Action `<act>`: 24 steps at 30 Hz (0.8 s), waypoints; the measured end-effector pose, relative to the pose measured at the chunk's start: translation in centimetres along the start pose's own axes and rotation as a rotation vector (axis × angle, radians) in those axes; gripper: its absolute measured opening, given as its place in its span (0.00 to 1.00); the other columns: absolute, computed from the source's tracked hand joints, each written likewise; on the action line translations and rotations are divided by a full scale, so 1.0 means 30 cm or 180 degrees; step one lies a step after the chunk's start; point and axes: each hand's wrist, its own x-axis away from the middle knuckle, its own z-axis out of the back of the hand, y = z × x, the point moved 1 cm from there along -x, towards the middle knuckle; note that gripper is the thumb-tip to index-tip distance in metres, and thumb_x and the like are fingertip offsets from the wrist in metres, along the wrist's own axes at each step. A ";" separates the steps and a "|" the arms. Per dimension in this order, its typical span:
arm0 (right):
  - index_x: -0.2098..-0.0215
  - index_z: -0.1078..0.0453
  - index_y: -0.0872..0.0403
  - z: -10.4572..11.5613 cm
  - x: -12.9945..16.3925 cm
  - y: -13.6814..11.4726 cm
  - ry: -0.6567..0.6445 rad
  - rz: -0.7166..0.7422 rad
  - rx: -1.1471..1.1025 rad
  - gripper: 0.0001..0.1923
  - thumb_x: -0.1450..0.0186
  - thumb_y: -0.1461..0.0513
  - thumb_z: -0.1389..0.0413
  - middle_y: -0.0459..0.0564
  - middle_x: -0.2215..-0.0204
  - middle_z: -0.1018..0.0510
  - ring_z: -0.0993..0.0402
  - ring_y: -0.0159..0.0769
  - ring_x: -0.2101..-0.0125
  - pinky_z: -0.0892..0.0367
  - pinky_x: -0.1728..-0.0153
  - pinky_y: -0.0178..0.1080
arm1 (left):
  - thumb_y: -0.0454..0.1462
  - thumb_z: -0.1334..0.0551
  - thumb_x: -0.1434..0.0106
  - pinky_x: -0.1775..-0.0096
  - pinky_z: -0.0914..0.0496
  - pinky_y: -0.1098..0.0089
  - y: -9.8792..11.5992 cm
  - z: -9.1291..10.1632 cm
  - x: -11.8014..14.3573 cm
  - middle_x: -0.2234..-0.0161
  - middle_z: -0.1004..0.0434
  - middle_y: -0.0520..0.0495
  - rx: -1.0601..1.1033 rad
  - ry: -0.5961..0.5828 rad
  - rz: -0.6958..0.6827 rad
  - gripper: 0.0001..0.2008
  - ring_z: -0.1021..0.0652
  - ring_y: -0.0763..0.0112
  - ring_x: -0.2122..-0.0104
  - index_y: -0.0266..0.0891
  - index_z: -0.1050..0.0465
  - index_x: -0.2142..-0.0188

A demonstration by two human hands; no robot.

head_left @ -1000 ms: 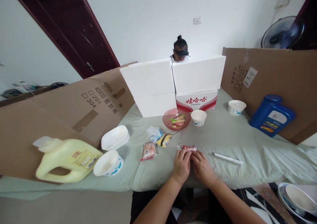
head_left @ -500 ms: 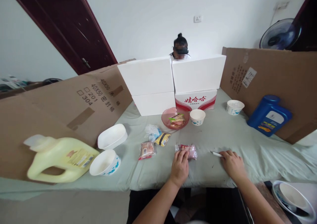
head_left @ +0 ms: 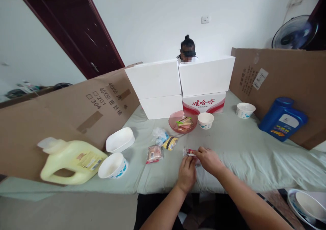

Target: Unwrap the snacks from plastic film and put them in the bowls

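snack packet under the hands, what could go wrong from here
The small snack packet lies on loose, wrinkled cloth, pinned by the left hand while the right hand works at its top; it could slide or tear unevenly and spill. The right hand may hold a pen, mostly hidden, whose tip could pierce the wrapper. The nearby packets could be nudged aside.

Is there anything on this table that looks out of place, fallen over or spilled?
Yes. The yellow jug at the left edge lies on its side against the cardboard wall, not upright. No spill shows on the cloth. Both hands, left hand and right hand, are on a small red snack packet.
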 end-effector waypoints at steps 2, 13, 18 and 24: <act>0.53 0.29 0.48 0.001 0.014 0.019 -0.0060 -0.0047 0.0046 0.16 0.34 0.67 0.52 0.50 0.65 0.25 0.27 0.34 0.66 0.39 0.67 0.35 | 0.29 0.48 0.35 0.49 0.29 0.52 0.003 0.006 -0.002 0.51 0.30 0.40 0.0014 -0.0038 0.0024 0.21 0.30 0.58 0.49 0.38 0.36 0.44; 0.53 0.27 0.48 -0.075 0.320 0.307 -0.0191 -0.0999 0.0050 0.18 0.35 0.67 0.53 0.50 0.65 0.24 0.25 0.38 0.66 0.35 0.63 0.39 | 0.30 0.45 0.38 0.48 0.31 0.54 0.003 0.021 -0.006 0.50 0.33 0.37 -0.0013 0.0217 0.0394 0.20 0.30 0.58 0.50 0.36 0.37 0.46; 0.50 0.30 0.51 -0.111 0.279 0.255 0.0691 -0.0901 -0.0044 0.16 0.35 0.64 0.50 0.54 0.58 0.24 0.29 0.44 0.57 0.33 0.56 0.46 | 0.36 0.44 0.35 0.49 0.32 0.52 -0.033 -0.009 0.010 0.49 0.33 0.32 -0.0034 0.0531 0.0738 0.24 0.31 0.54 0.47 0.32 0.44 0.41; 0.44 0.36 0.50 -0.097 0.145 -0.001 0.1220 -0.0033 -0.0356 0.21 0.35 0.65 0.49 0.55 0.42 0.34 0.41 0.45 0.43 0.39 0.47 0.48 | 0.44 0.46 0.33 0.51 0.32 0.52 -0.056 -0.024 0.013 0.51 0.31 0.34 -0.0028 0.0327 0.0953 0.23 0.30 0.54 0.50 0.34 0.42 0.43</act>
